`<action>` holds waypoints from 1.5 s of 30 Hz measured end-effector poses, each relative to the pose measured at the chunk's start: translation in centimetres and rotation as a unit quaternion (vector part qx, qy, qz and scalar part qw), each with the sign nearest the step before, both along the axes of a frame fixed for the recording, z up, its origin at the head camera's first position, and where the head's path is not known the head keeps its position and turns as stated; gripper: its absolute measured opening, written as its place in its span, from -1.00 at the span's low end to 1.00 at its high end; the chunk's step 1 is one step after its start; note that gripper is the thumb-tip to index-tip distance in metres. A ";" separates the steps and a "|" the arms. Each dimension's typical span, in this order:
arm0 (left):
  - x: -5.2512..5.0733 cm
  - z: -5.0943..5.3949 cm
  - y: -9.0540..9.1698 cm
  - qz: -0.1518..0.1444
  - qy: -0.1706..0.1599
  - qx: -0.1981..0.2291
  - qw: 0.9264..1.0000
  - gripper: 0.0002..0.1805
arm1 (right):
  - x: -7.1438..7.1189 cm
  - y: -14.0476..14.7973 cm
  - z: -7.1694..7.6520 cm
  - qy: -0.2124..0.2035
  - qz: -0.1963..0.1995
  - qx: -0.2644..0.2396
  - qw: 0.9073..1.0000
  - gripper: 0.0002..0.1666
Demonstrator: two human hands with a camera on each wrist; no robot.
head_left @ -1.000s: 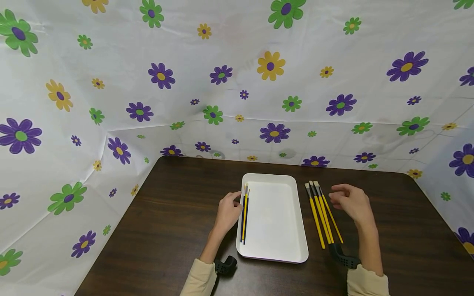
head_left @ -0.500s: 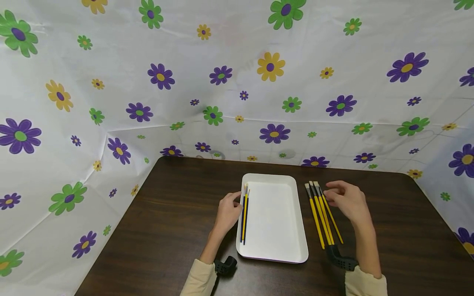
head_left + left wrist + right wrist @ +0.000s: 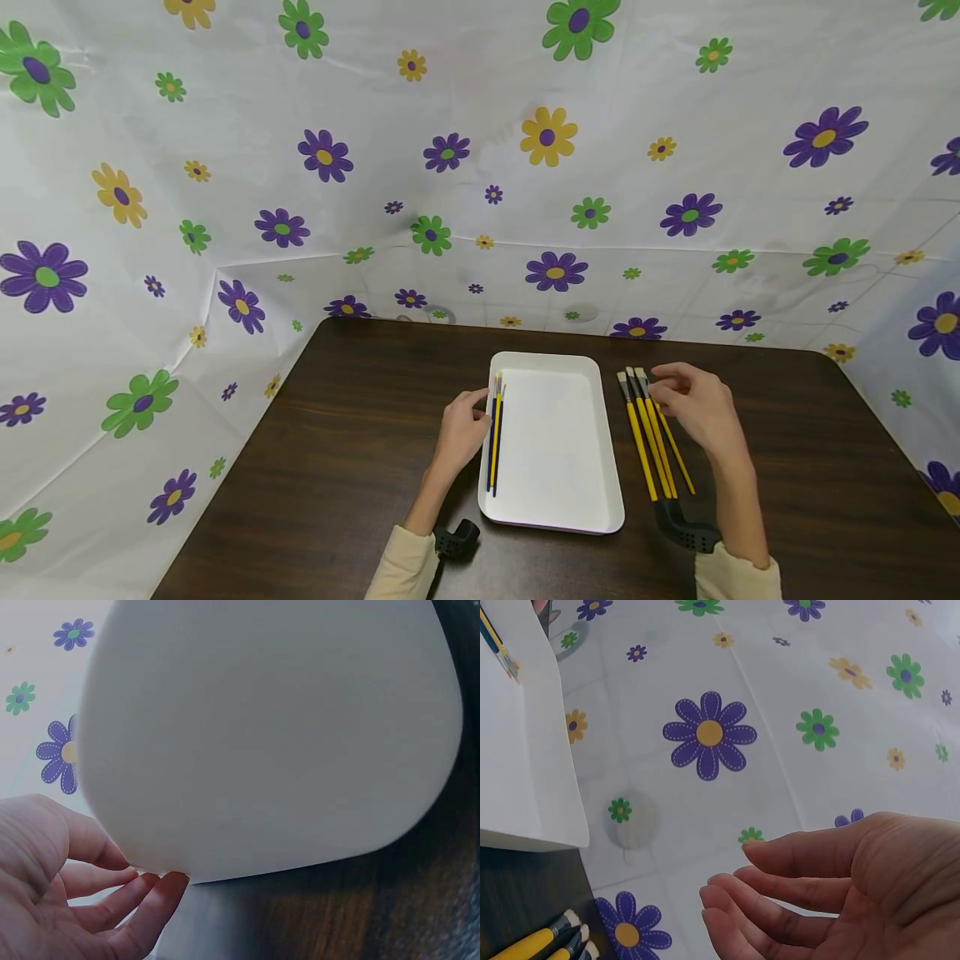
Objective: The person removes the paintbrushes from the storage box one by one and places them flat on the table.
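The left hand [image 3: 461, 429] [image 3: 67, 885] holds the left rim of a white tray [image 3: 558, 442] [image 3: 277, 735] between thumb and fingers. Along that side inside the tray lie several thin brushes [image 3: 496, 442] [image 3: 496, 637], dark blue and yellow. Right of the tray, several yellow-handled brushes [image 3: 651, 450] [image 3: 532, 945] rest on the table, pale bristles toward the back. Beside their bristle ends is the right hand [image 3: 697, 408] [image 3: 817, 892], fingers loosely bent and nothing between them; whether it touches a brush cannot be told.
The dark wooden table [image 3: 360, 417] extends around the tray. A flower-patterned sheet [image 3: 480, 167] hangs behind the table and along its sides. Black wrist mounts [image 3: 457, 540] are worn on both arms, the right one close to the lower ends of the yellow brushes.
The right hand has moved left to the bristle ends of the yellow brushes. The left hand, the tray and the brushes look unmoved.
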State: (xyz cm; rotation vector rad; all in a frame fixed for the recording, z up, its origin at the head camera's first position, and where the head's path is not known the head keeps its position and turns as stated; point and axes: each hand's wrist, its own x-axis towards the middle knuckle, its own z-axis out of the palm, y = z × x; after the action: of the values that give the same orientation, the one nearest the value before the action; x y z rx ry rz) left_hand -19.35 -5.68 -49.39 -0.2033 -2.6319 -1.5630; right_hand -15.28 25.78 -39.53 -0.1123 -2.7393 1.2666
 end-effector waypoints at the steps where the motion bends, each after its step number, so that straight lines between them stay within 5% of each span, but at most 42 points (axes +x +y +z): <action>1: 0.0 0.0 0.0 0.000 0.000 0.000 1.000 -0.54 | 0.0 -0.1 0.1 0.001 0.001 0.000 1.000 -0.57; 45: 0.1 -0.1 -0.1 -0.001 0.010 -0.004 1.000 -0.55 | -0.1 -7.5 -0.3 -0.004 0.092 0.003 0.996 -0.67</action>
State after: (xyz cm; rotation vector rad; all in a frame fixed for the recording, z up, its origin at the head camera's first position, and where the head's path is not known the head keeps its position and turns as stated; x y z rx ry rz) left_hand -19.30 -5.77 -49.53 -0.2197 -2.6235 -1.5443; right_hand -15.43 18.31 -39.87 0.1384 -2.8145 1.3018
